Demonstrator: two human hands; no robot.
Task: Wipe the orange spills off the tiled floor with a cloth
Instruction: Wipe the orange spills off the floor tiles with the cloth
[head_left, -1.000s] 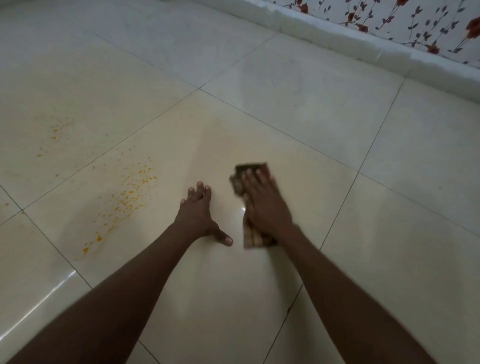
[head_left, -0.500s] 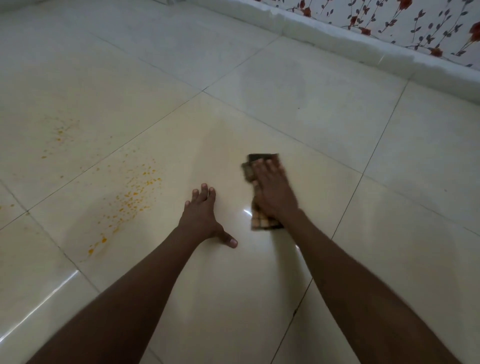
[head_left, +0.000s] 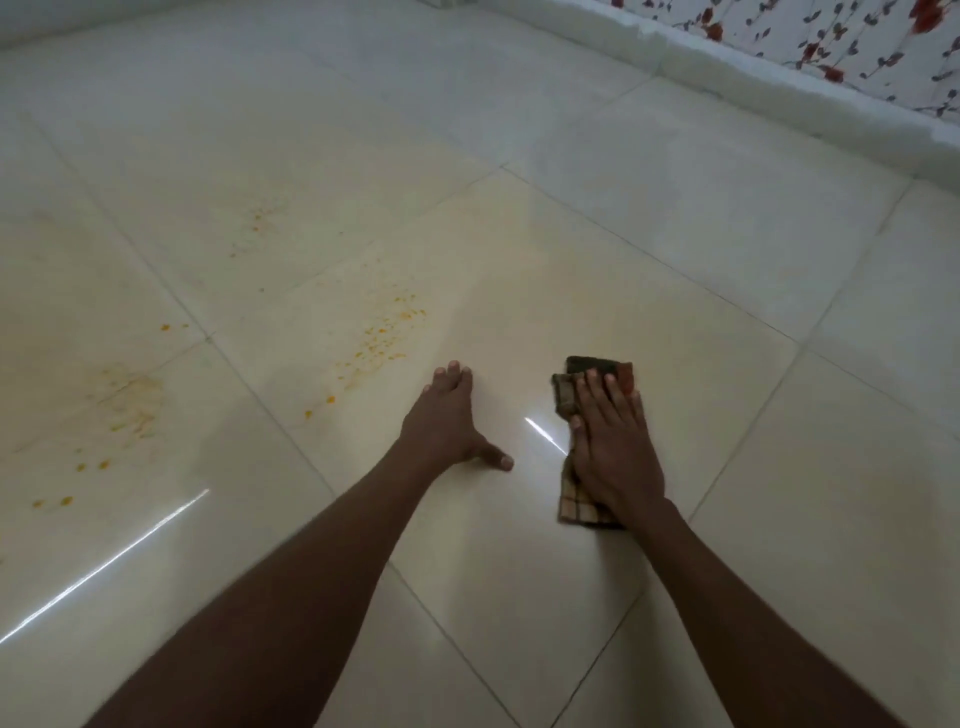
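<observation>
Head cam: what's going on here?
A person is wiping a tiled floor. The right hand presses flat on a checked cloth; the left hand rests flat on the tile as a brace. Orange spills lie unwiped to the left of both hands, with a smeared patch farther left.

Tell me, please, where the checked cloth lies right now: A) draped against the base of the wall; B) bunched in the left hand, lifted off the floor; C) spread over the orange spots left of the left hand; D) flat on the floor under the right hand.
D: the checked cloth lies flat on the tile under the right hand, whose fingers are straight on it, while the left hand rests on bare floor and the orange spots stay uncovered.
</observation>
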